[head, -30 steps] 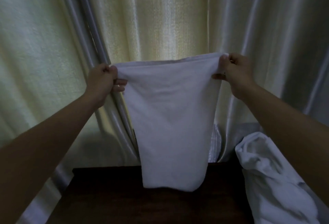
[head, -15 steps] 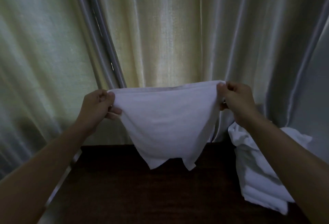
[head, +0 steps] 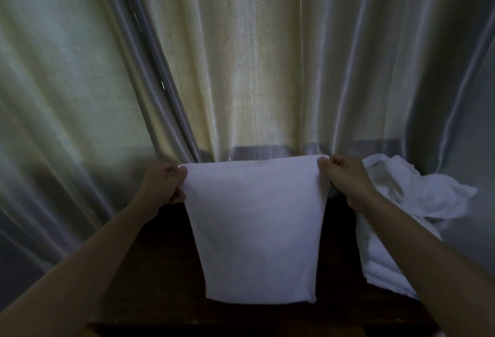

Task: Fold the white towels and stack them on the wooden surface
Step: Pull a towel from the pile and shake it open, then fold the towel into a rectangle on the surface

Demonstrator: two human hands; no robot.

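A white towel (head: 255,229), folded over, stretches between both hands above the dark wooden surface (head: 166,269). My left hand (head: 164,184) pinches its upper left corner and my right hand (head: 345,179) pinches its upper right corner. The towel's lower part lies spread flat on the wood, with its near edge close to the front of the surface. A rumpled heap of more white towels (head: 401,202) sits at the right end of the surface, partly behind my right forearm.
Pale, shiny curtains (head: 241,55) hang in folds right behind the wooden surface and fill the upper view. The surface's front edge (head: 214,323) runs along the bottom of the view.
Both hands have come down from chest height toward the wood. The towel hung free in the air before; now its lower part rests flat on the surface.
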